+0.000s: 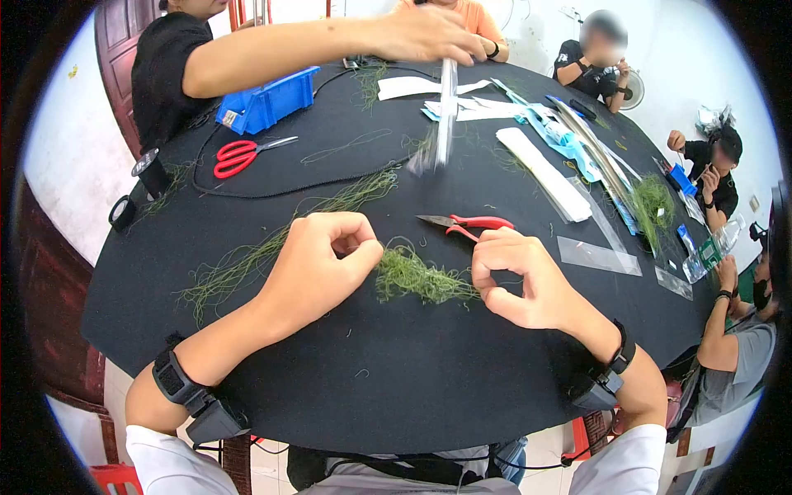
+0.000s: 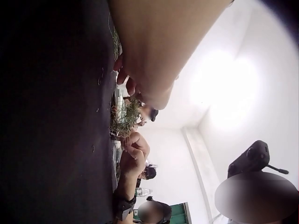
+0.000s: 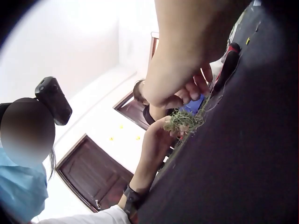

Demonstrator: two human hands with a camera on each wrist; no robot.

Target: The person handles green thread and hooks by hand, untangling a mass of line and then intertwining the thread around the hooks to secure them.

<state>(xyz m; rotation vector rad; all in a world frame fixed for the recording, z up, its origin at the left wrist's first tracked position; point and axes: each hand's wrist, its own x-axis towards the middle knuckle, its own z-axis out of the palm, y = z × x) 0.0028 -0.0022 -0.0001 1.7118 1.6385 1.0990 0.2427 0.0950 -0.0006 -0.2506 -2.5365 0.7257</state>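
Observation:
A clump of tangled thin green strands (image 1: 417,279) lies between my two hands over the black table. At its left end, my left hand (image 1: 318,260) pinches strands between thumb and forefinger. My right hand (image 1: 526,280) pinches the right end, its thumb and forefinger bent into a ring. Both wrist views show the clump (image 2: 124,120) stretched between the hands. Just beyond the right hand lie red-handled pliers (image 1: 474,223), partly overlapped by its fingers. A longer bundle of loose green strands (image 1: 247,262) runs behind and left of the left hand.
Red scissors (image 1: 237,158), a blue bin (image 1: 268,101), a black spool (image 1: 152,173) and a black tape roll (image 1: 122,213) stand at the left. White strips (image 1: 540,173) and clear plastic sleeves (image 1: 598,254) lie right. Another person's arm (image 1: 305,51) reaches across the back.

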